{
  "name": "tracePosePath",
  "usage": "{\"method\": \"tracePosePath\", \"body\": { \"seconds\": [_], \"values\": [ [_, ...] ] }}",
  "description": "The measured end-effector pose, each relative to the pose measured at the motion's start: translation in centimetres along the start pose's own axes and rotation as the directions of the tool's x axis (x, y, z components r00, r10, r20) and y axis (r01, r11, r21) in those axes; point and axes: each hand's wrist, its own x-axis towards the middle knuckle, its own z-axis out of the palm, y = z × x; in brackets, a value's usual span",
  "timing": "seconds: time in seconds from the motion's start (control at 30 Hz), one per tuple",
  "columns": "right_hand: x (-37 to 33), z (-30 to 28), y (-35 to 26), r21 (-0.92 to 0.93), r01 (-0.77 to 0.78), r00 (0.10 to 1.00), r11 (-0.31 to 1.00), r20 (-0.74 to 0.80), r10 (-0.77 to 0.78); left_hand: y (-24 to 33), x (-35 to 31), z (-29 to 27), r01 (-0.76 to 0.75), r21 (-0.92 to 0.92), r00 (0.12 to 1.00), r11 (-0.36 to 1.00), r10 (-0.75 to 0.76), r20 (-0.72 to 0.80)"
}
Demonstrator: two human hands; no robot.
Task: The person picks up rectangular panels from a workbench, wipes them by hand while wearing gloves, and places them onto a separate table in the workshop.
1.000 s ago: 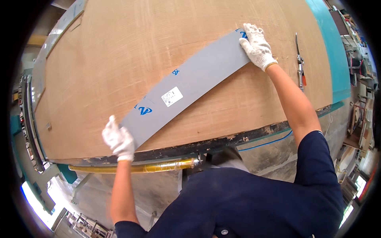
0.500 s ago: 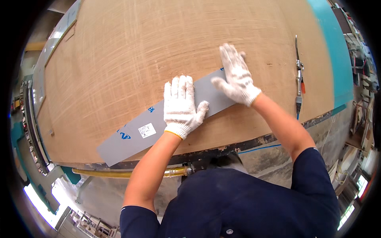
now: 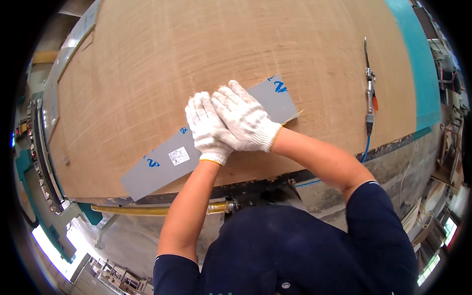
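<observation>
A long grey panel strip point(image 3: 160, 178) lies aslant on the wooden board near its front edge. It bears blue printed marks and a white label point(image 3: 179, 156). My left hand point(image 3: 206, 125), in a white knitted glove, lies flat over the strip's middle, fingers stretched forward. Right beside it, my gloved right hand point(image 3: 246, 118) rests flat as well, overlapping the left hand's thumb side, which is partly hidden. Neither hand grips anything. A scrap of yellowish material point(image 3: 293, 117) shows at the strip's right end.
The large wooden board point(image 3: 206, 49) spans the worktable. An air blow gun point(image 3: 369, 93) with a blue hose lies at the right, near a teal strip point(image 3: 418, 64). A yellow tube point(image 3: 152, 210) runs below the front edge. Panels point(image 3: 54, 93) line the far left.
My right hand has moved left from the strip's right end to beside my left hand, uncovering that end. The left hand has shifted slightly left.
</observation>
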Motion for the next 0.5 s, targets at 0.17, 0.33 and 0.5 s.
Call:
{"method": "tracePosePath", "body": {
  "seconds": [0.17, 0.33, 0.5],
  "values": [
    [-0.9, -8.4, 5.3, -0.108, -0.184, 0.959, 0.977, 0.196, 0.203, 0.5, 0.3, -0.7, 0.069, 0.007, 0.998, 0.998, -0.069, 0.008],
    [-8.2, -12.1, 12.6, -0.304, -0.228, 0.972, 0.925, -0.014, 0.234, 1.0, 0.6, -1.1, 0.046, -0.027, 0.999, 0.999, -0.046, -0.027],
    [-5.7, -6.5, 7.9, -0.012, -0.069, 0.991, 0.998, 0.115, 0.07, 0.7, 0.4, -0.8, 0.006, -0.038, 1.0, 0.999, -0.007, -0.029]
  ]
}}
